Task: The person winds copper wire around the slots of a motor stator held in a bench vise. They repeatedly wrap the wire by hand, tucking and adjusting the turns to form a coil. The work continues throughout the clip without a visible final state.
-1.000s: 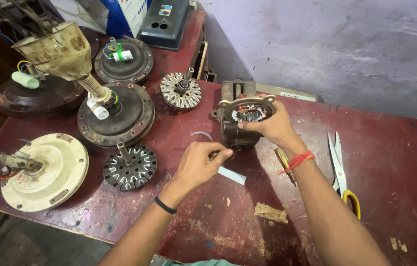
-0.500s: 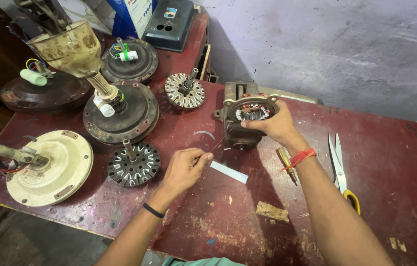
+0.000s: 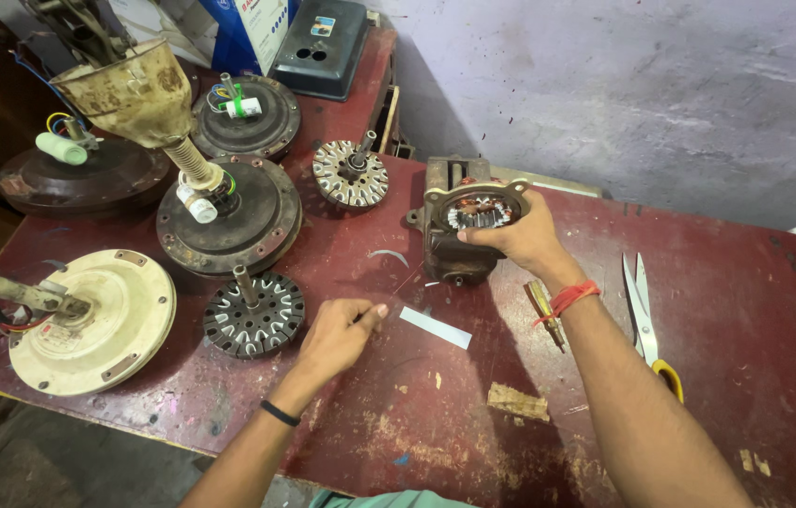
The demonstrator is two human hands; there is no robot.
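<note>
My right hand (image 3: 517, 237) grips the rim of a rusty square motor housing (image 3: 445, 246) with copper windings showing inside, standing at the back middle of the red table (image 3: 718, 414). My left hand (image 3: 337, 335) is lower left of it, fingers pinched on a thin wire (image 3: 405, 279) that runs back toward the housing. A white paper strip (image 3: 436, 327) lies just right of my left hand, and a slotted stator core with a shaft (image 3: 254, 314) sits just left of it.
Scissors with a yellow handle (image 3: 645, 318) and a small screwdriver (image 3: 543, 310) lie right of my right forearm. Fan motors stand on the left: a cream one (image 3: 97, 325), a brown one (image 3: 233, 218), and others behind. A second stator core (image 3: 350, 174), a black box (image 3: 319, 47) and a wood scrap (image 3: 517, 402) are also here.
My left hand has drawn back from the motor housing toward the lower left, fingers still pinched. My right hand has stayed on the housing.
</note>
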